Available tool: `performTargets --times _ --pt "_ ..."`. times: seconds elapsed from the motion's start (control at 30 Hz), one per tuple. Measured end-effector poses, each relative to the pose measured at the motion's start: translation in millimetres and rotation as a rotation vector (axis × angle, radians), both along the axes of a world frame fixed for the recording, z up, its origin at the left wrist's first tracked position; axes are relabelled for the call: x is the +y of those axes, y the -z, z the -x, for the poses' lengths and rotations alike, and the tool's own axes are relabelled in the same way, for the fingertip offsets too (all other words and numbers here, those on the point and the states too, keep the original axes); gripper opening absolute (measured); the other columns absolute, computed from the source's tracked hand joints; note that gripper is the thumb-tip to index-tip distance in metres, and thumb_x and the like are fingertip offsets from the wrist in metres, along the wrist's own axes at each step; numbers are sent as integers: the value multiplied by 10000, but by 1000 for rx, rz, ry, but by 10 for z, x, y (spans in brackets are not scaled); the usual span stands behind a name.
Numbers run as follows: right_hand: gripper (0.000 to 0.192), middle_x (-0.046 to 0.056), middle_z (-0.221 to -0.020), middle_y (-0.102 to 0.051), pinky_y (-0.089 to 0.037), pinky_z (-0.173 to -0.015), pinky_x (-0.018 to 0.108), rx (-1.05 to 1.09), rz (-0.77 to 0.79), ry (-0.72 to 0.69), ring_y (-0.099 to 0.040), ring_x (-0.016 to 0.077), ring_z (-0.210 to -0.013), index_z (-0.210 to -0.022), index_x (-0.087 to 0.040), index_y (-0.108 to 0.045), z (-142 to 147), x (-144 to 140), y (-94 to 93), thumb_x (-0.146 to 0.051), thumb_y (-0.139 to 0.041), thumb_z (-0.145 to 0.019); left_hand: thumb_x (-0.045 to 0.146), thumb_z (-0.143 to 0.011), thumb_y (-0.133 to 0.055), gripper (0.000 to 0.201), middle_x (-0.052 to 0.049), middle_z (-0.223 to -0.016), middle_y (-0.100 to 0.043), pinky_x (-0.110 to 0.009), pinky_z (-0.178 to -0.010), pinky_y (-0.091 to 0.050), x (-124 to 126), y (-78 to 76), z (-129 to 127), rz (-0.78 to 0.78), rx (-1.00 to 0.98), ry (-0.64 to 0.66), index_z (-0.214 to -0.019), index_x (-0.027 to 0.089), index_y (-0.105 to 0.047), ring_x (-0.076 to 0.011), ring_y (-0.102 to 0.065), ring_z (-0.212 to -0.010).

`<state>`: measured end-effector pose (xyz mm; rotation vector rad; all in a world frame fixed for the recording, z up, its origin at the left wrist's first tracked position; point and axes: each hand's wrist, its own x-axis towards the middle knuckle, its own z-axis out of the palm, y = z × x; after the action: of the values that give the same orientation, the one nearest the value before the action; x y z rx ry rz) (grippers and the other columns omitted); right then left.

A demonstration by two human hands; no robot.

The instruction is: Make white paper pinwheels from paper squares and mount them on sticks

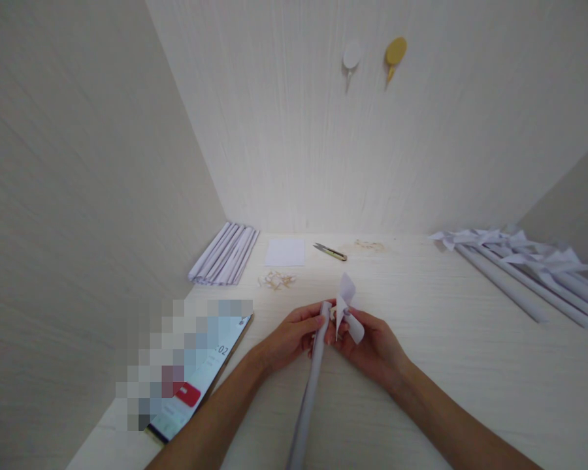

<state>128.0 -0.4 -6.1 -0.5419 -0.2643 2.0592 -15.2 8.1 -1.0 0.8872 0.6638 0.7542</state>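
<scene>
Seen from above, two bare hands meet over a pale wooden table [421, 365] inside a light-panelled booth. The left hand [289, 336] is closed around the upper end of a rolled white paper stick [310, 391], which runs from the fingers down towards the bottom edge of the view. The right hand [372, 343] pinches a small folded white paper pinwheel [347, 307] against the top of that stick, so both hands are shut on the same piece, close together just above the tabletop near its middle. To the left lies a phone [196, 385] with a lit, partly blurred screen. Farther back on the left is a bundle of rolled paper sticks [224, 254], then a small heap of toothpicks [276, 280], a white paper square [285, 252], and small snips [330, 251] beside some more scattered bits. On the right side lies a row of finished pinwheels [524, 261] on sticks. Two hooks, one white hook [351, 59] and one yellow hook [394, 53], hang on the back wall.
</scene>
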Motion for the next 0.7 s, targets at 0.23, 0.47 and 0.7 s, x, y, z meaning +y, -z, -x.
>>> performTargets --times 0.23,0.47,0.7 --pt "56 9 -482 -555 -469 -535 223 -40 22 33 -492 79 -453 -656 -77 -610 4 -7 14 -95 -559 -638 254 -698 -571 274 -16 -677 -560 -184 -433 -232 -12 -17 2 1 -3 24 -956 167 -591 -55 -429 -513" --pt "34 6 -521 -576 -446 -547 244 -85 -125 50 -506 99 -488 -647 -113 -591 23 -23 29 -146 -594 -637 277 -712 -547 242 15 -564 -494 -185 -406 -224 -1 -15 0 -22 17 38 -909 142 -585 -47 -372 -447" --pt "70 39 -530 -612 -403 -564 276 -166 -286 3 -533 135 -504 -670 -113 -594 39 -29 21 -175 -561 -676 301 -721 -528 290 17 -559 -483 -178 -357 -204 0 -24 -9 -80 59 47 -949 129 -574 -42 -343 -411"
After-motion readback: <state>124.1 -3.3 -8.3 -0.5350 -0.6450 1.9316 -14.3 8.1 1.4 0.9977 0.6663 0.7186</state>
